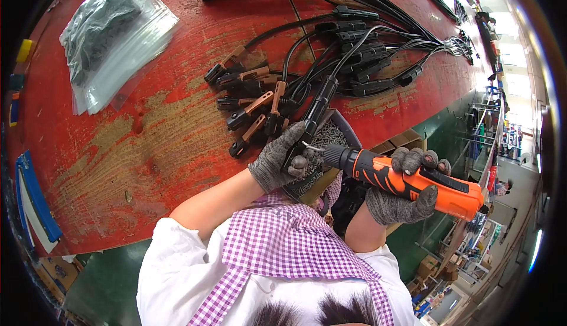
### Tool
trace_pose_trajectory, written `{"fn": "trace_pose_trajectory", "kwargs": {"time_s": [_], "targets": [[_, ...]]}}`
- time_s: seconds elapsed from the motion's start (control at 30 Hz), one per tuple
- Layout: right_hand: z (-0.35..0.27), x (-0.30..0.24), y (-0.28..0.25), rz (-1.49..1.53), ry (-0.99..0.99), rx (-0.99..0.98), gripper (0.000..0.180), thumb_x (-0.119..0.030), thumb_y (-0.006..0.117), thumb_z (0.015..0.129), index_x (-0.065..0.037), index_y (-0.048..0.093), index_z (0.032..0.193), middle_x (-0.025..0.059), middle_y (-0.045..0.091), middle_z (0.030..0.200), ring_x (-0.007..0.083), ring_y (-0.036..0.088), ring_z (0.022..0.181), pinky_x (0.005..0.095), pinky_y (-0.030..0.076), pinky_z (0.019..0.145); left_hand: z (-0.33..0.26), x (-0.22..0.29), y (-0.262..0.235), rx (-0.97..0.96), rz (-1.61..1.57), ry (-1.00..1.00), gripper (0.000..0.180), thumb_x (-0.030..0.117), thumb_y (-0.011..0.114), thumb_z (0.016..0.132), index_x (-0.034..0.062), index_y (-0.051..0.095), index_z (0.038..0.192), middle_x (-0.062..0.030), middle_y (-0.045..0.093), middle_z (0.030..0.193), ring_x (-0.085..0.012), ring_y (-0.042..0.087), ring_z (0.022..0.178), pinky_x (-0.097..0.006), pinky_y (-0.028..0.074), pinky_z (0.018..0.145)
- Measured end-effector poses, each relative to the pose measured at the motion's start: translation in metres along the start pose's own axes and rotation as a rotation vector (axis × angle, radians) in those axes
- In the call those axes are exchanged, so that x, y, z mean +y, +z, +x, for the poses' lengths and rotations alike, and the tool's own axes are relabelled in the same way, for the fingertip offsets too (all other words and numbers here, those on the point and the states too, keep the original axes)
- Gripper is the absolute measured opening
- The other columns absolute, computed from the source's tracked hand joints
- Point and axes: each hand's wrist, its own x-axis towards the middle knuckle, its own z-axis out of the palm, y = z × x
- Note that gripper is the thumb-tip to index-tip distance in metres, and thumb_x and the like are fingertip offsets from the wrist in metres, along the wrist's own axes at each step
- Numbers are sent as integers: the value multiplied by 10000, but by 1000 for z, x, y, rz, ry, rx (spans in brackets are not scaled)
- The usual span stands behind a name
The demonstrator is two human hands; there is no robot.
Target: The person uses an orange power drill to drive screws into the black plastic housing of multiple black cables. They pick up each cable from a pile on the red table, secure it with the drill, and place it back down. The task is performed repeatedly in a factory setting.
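Observation:
My left hand (pixel 280 159), in a grey knit glove, is closed around a black cable handle (pixel 321 102) held slantwise over a box of small screws (pixel 332 135). A black cable runs out of the handle's far end. My right hand (pixel 407 199), also gloved with bare fingertips, grips an orange and black cordless screwdriver (pixel 390 175) lying almost level. Its thin bit (pixel 313 147) points left and meets the handle beside my left fingers. Whether a screw sits at the tip is too small to tell. Several black and brown clamps (pixel 251 110) on cables lie just beyond my left hand.
The worn red table (pixel 165 166) carries more black handles (pixel 363 48) and bundled cables (pixel 407 18) toward the back right. Clear plastic bags (pixel 115 48) with dark contents lie at the back left. A blue and white strip-shaped object (pixel 36 202) lies by the left edge.

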Motion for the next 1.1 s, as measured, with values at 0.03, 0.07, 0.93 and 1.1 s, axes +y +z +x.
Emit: {"fn": "trace_pose_trajectory", "kwargs": {"time_s": [0.03, 0.07, 0.93, 1.1], "targets": [[1, 0, 0, 2, -4, 0, 343, -186, 614, 743, -67, 506, 1046, 91, 586, 980, 177, 553, 732, 294, 438, 623, 0, 0, 0, -7, -5, -4, 267, 363, 500, 870, 171, 492, 1055, -60, 569, 701, -68, 465, 408, -158, 344, 317], [1, 1, -1, 4, -8, 1, 343, -186, 613, 743, -66, 506, 1046, 91, 586, 980, 177, 554, 731, 294, 439, 622, 0, 0, 1, 0, -3, 0, 266, 354, 504, 869, 172, 485, 1062, -57, 567, 700, -67, 463, 407, -158, 343, 317], [3, 11, -11, 8, -12, -21, 376, -187, 596, 772, -65, 446, 1095, 128, 581, 980, 205, 581, 734, 339, 483, 596, -2, 2, 5, 16, 11, 11, 171, 236, 526, 867, 141, 480, 1001, -29, 561, 689, -57, 450, 427, -149, 344, 323], [3, 9, -12, -22, -23, -42, 373, -202, 597, 780, -62, 446, 1091, 133, 585, 987, 208, 584, 736, 347, 488, 601, -2, 1, 7, 24, 8, 11, 179, 268, 536, 862, 161, 494, 999, -24, 557, 677, -59, 450, 415, -155, 339, 319]]}}
